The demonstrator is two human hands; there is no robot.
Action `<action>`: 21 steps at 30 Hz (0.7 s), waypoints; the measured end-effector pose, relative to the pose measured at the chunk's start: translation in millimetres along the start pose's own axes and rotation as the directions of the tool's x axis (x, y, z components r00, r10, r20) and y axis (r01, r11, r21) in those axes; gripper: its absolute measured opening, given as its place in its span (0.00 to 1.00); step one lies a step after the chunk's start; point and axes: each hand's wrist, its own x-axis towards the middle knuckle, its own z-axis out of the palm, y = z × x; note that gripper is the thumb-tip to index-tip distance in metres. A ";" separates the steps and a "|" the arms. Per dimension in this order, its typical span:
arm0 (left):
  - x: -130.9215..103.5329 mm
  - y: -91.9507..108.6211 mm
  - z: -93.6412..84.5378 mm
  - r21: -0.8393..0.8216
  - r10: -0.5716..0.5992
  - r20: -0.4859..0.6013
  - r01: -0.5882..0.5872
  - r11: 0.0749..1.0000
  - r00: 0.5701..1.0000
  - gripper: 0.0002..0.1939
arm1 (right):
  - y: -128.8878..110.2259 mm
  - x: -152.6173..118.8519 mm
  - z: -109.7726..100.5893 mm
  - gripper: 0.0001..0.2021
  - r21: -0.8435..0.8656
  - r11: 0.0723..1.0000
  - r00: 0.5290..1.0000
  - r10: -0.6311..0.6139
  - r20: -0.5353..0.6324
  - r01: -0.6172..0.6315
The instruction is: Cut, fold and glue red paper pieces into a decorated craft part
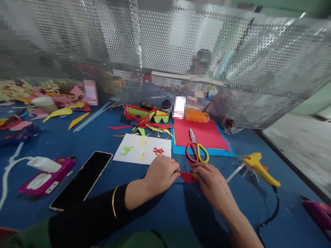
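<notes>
Between my two hands is a small red paper piece [188, 177], held just above the blue table. My left hand [162, 174] pinches its left end, fingers closed. At the other end, my right hand [210, 179] grips it between thumb and fingers; part of the piece is hidden there. Right beyond my hands lie scissors [197, 151] with one red and one yellow handle, blades resting on a stack of red paper [207, 132]. A white sheet [136, 160] bearing tiny green, yellow and red bits is just past my left hand.
A yellow glue gun [258, 167] lies on the right, its cord running forward. On the left are a black phone [84, 179] and a purple power strip [49, 177]. Paper glasses [141, 113] and scraps sit behind the white sheet. A perforated metal screen [160, 44] closes the back; a person is behind it.
</notes>
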 end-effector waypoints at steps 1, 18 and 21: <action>-0.6 0.9 -0.4 0.007 0.008 -0.007 -0.008 1.000 1.000 0.06 | 0.1 0.0 0.5 0.10 0.000 1.000 1.000 0.000 -0.012 0.000; -0.9 -2.2 -9.0 0.019 -0.021 -0.046 0.022 1.000 0.999 0.09 | -4.5 1.1 3.7 0.10 0.109 0.993 0.983 0.062 -0.172 -0.043; -0.7 -2.5 -9.4 0.023 0.002 -0.047 -0.001 1.000 0.999 0.09 | -4.5 1.3 3.3 0.10 0.108 0.993 0.985 0.060 -0.164 -0.042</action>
